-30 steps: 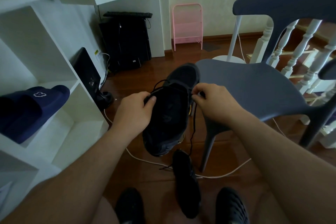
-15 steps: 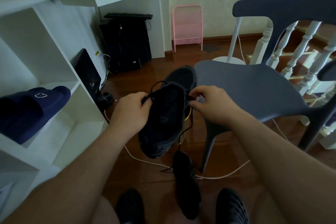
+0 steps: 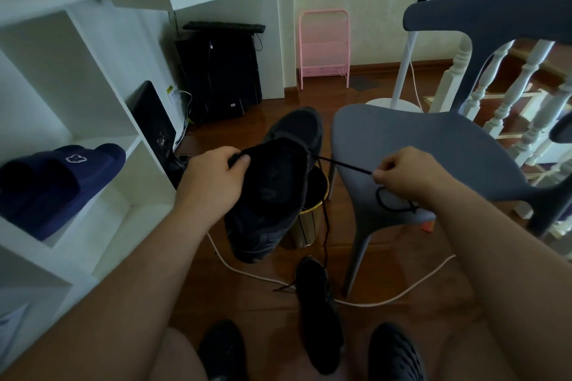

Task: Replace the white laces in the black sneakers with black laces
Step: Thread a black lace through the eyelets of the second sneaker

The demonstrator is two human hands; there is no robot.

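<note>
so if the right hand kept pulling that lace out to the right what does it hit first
Probably nothing soon: the right hand hovers above the grey chair seat, pulling the black lace taut. Further right rises the chair's back, though depth is unclear.

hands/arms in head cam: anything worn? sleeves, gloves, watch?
Nothing worn. The left hand and right hand are bare, no gloves, and no rings or watch show. Both forearms are bare up to the frame edge, no sleeves in view. No markings visible.
</note>
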